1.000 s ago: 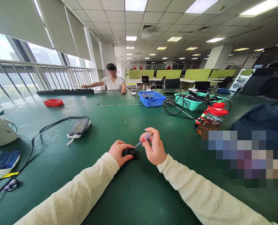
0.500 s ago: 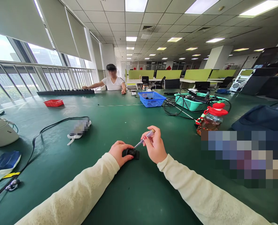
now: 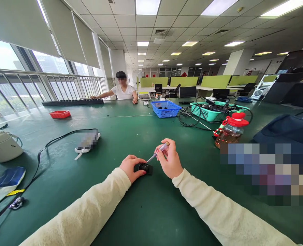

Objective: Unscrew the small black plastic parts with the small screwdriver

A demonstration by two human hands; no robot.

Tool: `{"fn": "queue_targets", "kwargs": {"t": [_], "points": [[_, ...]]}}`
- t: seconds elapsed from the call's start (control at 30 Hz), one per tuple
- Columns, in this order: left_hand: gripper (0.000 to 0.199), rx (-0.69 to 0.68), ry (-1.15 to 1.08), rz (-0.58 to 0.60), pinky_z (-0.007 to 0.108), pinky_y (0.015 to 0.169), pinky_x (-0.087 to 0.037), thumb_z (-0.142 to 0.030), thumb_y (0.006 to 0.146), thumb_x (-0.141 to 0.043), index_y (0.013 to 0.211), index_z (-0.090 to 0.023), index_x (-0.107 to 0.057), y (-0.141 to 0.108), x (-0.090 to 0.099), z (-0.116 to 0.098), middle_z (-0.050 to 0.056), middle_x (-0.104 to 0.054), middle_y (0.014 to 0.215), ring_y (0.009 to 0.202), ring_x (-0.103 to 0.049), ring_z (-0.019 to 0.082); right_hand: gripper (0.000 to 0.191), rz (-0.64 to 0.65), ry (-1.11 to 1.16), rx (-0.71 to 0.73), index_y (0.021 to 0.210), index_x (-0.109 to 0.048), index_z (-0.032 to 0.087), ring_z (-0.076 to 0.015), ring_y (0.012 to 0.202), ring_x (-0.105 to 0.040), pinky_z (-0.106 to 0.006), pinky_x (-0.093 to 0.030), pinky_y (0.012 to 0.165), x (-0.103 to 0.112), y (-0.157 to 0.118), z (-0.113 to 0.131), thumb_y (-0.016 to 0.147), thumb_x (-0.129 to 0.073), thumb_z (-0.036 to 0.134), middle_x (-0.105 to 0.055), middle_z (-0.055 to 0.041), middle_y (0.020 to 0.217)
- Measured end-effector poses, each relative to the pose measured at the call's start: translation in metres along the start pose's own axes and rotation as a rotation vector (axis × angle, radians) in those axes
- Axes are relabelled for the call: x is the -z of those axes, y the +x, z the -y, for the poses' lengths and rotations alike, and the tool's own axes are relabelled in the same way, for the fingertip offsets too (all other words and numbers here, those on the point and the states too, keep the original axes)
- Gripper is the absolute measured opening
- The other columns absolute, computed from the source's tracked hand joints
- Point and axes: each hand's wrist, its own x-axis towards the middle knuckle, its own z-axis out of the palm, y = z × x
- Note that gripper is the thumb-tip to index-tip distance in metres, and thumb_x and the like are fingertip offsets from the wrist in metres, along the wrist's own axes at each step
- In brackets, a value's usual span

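Note:
My left hand (image 3: 131,167) is closed around a small black part (image 3: 145,168), pressing it down on the green table (image 3: 156,208). What exactly this black piece is, I cannot make out; part of it is hidden under my fingers. In my right hand (image 3: 170,160) is a screwdriver (image 3: 163,147) with a clear handle, held tilted in a pinch. Its thin shaft slants down to the left, and the tip is at the top of the black part, close to my left fingertips.
Ahead stand a blue basket (image 3: 166,109) and a green basket (image 3: 209,114) heaped with cables. A red-lidded bottle (image 3: 229,131) is at right. To the left lie a red tray (image 3: 60,114), a strap (image 3: 40,157) and a pot (image 3: 3,145). A person (image 3: 124,90) sits across the table.
The view has shifted very slightly. Both hands, the screwdriver and the black part keep nearly the same positions.

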Motion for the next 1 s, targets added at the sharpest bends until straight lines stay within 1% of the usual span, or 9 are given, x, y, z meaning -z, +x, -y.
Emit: {"fn": "queue_targets", "kwargs": {"t": [0.1,0.23,0.37,0.43,0.57,0.7,0.87,0.93,1.0], "points": [[0.039,0.017,-0.005,0.012,0.039,0.101,-0.043,-0.027,0.07,-0.072,0.109,-0.027,-0.07,0.0,0.0,-0.001,0.007,-0.06,0.105,0.107,-0.056,0.024,0.025,0.003,-0.011,0.001,0.107,-0.034,0.024,-0.013,0.062,-0.059,-0.03,-0.052,0.06,0.0,0.0,0.001,0.088,-0.05,0.027,-0.059,-0.0003,0.079],[0.04,0.035,0.008,0.028,0.039,0.102,-0.043,-0.028,0.07,-0.073,0.109,-0.029,-0.07,0.002,0.0,0.0,0.005,-0.06,0.104,0.107,-0.056,0.023,0.022,-0.002,-0.004,0.013,0.105,-0.034,0.024,-0.0124,0.059,-0.057,-0.031,-0.051,0.06,0.002,0.0,0.002,0.089,-0.049,0.027,-0.059,0.0,0.079],[0.042,0.046,0.017,0.023,0.039,0.102,-0.043,-0.028,0.068,-0.075,0.11,-0.028,-0.07,0.002,-0.002,0.002,0.006,-0.06,0.104,0.108,-0.057,0.024,0.021,-0.04,0.028,0.028,0.105,-0.034,0.024,-0.0122,0.057,-0.057,-0.031,-0.051,0.059,0.003,0.001,0.004,0.09,-0.048,0.027,-0.058,0.0008,0.078],[0.041,0.039,0.008,0.023,0.038,0.101,-0.044,-0.028,0.068,-0.075,0.109,-0.028,-0.07,0.002,-0.002,0.002,0.006,-0.061,0.104,0.108,-0.056,0.024,0.02,-0.029,0.018,0.048,0.106,-0.033,0.024,-0.0121,0.056,-0.056,-0.03,-0.051,0.059,0.004,0.001,0.004,0.091,-0.047,0.026,-0.058,0.001,0.078],[0.04,0.024,-0.006,0.022,0.038,0.1,-0.044,-0.028,0.069,-0.074,0.109,-0.029,-0.07,0.002,-0.002,0.001,0.005,-0.063,0.102,0.11,-0.055,0.024,0.02,0.026,-0.053,0.13,0.109,-0.033,0.024,-0.0122,0.059,-0.057,-0.031,-0.051,0.061,0.003,-0.002,0.003,0.092,-0.043,0.023,-0.058,0.0001,0.079],[0.04,0.04,-0.005,0.037,0.038,0.101,-0.044,-0.028,0.067,-0.076,0.107,-0.03,-0.07,0.004,-0.003,0.002,0.004,-0.064,0.102,0.111,-0.054,0.024,0.024,0.064,-0.134,0.247,0.113,-0.033,0.025,-0.0136,0.066,-0.059,-0.032,-0.052,0.066,0.003,-0.005,0.005,0.092,-0.042,0.019,-0.059,-0.0018,0.082],[0.041,0.028,-0.025,0.042,0.038,0.102,-0.043,-0.029,0.068,-0.075,0.108,-0.032,-0.069,0.004,-0.005,0.008,0.003,-0.065,0.104,0.112,-0.053,0.023,0.029,0.092,-0.209,0.383,0.116,-0.033,0.025,-0.0137,0.067,-0.058,-0.032,-0.052,0.068,0.005,-0.004,0.012,0.091,-0.042,0.014,-0.059,-0.0013,0.081],[0.041,0.028,-0.024,0.044,0.038,0.102,-0.043,-0.029,0.068,-0.075,0.109,-0.032,-0.069,0.004,-0.005,0.008,0.003,-0.066,0.104,0.111,-0.053,0.023,0.03,0.099,-0.217,0.397,0.116,-0.033,0.025,-0.0136,0.066,-0.058,-0.031,-0.052,0.067,0.006,-0.004,0.012,0.091,-0.042,0.013,-0.059,-0.0013,0.081],[0.041,0.024,-0.021,0.043,0.037,0.101,-0.043,-0.029,0.068,-0.075,0.109,-0.032,-0.069,0.004,-0.005,0.008,0.003,-0.066,0.103,0.111,-0.053,0.023,0.029,0.109,-0.213,0.374,0.116,-0.033,0.026,-0.0135,0.065,-0.058,-0.032,-0.052,0.067,0.007,-0.003,0.011,0.091,-0.041,0.014,-0.059,-0.0014,0.082]]}}
